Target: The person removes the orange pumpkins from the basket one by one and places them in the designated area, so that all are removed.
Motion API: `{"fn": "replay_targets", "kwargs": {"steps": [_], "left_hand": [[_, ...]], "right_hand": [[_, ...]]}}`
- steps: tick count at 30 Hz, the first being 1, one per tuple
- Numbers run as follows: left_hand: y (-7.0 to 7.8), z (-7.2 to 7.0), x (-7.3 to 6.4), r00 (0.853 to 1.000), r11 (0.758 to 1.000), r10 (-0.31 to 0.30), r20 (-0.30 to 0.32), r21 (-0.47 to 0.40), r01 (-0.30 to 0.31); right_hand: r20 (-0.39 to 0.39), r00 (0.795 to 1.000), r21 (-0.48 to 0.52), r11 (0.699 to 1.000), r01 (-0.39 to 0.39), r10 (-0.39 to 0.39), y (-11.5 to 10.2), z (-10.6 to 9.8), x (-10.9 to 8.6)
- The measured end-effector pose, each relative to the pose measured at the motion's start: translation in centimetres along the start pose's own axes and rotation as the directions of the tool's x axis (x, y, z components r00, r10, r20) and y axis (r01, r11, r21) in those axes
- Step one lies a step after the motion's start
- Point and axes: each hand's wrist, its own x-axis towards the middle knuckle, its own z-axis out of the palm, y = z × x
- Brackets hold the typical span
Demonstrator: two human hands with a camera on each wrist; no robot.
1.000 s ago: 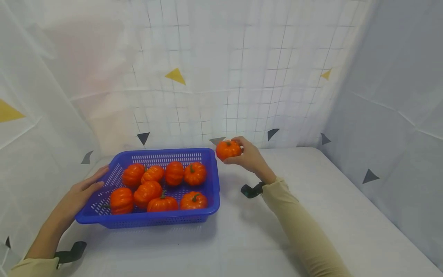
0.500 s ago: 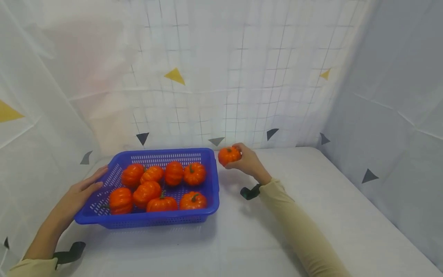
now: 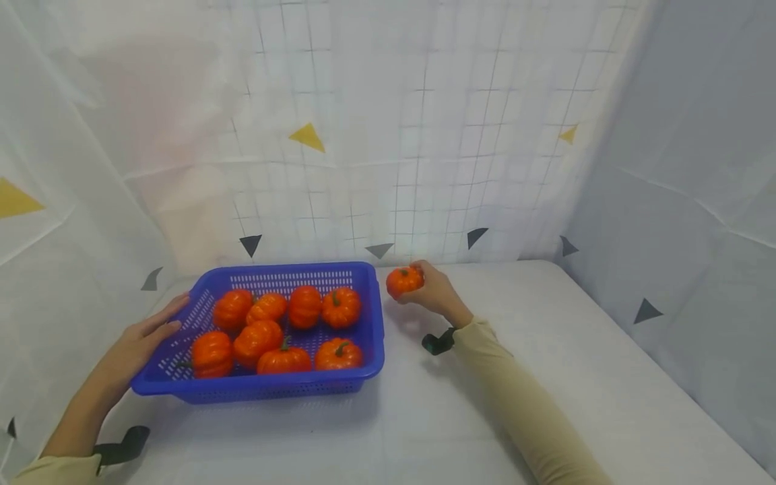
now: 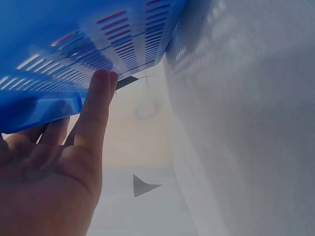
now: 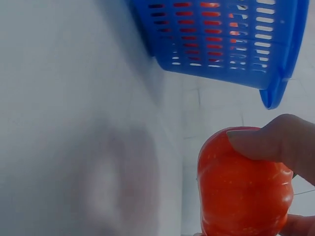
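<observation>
My right hand (image 3: 438,294) pinches a small orange pumpkin (image 3: 404,282) just right of the basket. In the right wrist view, the thumb presses on this pumpkin (image 5: 241,187), and its shadow falls on the table apart from it. A blue perforated plastic basket (image 3: 285,385) holds several similar pumpkins, such as one at its front right (image 3: 339,353). My left hand (image 3: 133,347) lies against the basket's left rim with fairly straight fingers. One finger (image 4: 96,105) extends along the outer wall in the left wrist view; some other fingers are partly hidden by the rim.
The basket stands on a white-covered table (image 3: 515,296). White sheeting with a grid and coloured triangles forms the back wall (image 3: 376,81). More sheeting rises on the left and as a grey side wall (image 3: 697,168) on the right.
My right hand has lowered the pumpkin toward the table, shifting it slightly right, away from the basket. The left hand and the basket look unmoved.
</observation>
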Motion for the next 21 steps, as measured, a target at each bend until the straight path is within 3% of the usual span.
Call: {"fn": "replay_targets", "kwargs": {"steps": [7, 21], "left_hand": [[-0.1, 0.1, 0.0, 1.0, 1.0, -0.003, -0.005, 0.021, 0.003], [-0.1, -0.2, 0.0, 1.0, 1.0, -0.019, 0.008, -0.025, 0.019]], "right_hand": [[0.013, 1.0, -0.029, 1.0, -0.006, 0.007, 0.9, 0.6, 0.4], [0.029, 0.997, -0.082, 0.994, -0.066, 0.069, 1.9, 1.4, 0.5]]}}
